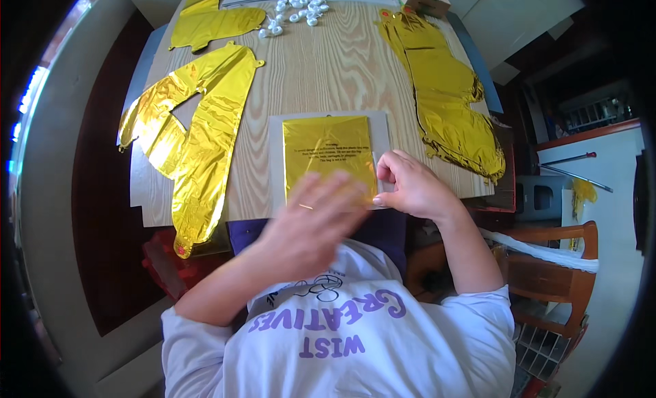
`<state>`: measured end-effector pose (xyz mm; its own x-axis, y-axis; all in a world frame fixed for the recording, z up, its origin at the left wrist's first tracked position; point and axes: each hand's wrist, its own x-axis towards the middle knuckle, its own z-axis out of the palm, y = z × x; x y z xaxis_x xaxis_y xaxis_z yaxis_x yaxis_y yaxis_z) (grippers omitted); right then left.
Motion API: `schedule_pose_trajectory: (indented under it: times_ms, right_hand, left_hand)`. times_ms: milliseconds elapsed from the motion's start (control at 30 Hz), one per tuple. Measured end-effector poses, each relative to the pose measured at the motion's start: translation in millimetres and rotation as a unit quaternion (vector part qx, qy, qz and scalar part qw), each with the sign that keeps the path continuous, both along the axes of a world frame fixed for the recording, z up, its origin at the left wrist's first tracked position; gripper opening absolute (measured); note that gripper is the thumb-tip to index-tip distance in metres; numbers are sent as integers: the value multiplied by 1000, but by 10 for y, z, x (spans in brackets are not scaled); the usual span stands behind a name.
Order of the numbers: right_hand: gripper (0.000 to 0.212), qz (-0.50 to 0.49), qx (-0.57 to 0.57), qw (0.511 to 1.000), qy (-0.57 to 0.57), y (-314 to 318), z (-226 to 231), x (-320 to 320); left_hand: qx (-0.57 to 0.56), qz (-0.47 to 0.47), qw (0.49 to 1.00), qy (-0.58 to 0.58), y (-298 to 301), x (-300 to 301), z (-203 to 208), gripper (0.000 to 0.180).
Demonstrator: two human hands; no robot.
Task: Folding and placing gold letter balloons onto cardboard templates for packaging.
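In front of me at the table's near edge lies a flat plastic bag with a folded gold foil sheet inside and dark print on it. My left hand is over its lower part, fingers stretched out and blurred by motion; whether they touch the bag I cannot tell. Bent fingers and thumb of my right hand close on the bag's lower right edge. A pale, larger sheet lies beneath the bag. To the left a flat gold foil balloon hangs partly over the table edge.
More flat gold foil balloons lie at the far left and in a stack on the right. Several small white rolls are scattered at the back of the wooden table. A cardboard box stands at the far right; a wooden chair is beside me.
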<state>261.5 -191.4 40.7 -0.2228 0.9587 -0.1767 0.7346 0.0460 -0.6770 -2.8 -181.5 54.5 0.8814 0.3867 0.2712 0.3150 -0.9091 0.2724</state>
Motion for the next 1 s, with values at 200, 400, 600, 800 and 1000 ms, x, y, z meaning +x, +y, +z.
schedule_pose_trajectory:
  times_ms: [200, 400, 600, 800, 1000]
  right_hand:
    - [37, 7, 6, 1000, -17, -139, 23, 7]
    - [27, 5, 34, 997, -68, -382, 139, 115]
    - [36, -114, 0, 980, 163, -369, 534, 595]
    - [31, 52, -74, 992, 93, -47, 1250, 765]
    - [15, 85, 205, 970, -99, -428, 1794, 382]
  left_hand:
    - [53, 97, 991, 68, 169, -168, -507, 61]
    - [76, 113, 990, 47, -51, -527, -666, 53]
    - [145, -14, 985, -91, -145, -372, -435, 42]
    - [212, -66, 967, -128, 103, 12, -183, 45]
    - [-149, 76, 946, -276, 381, 165, 23, 126]
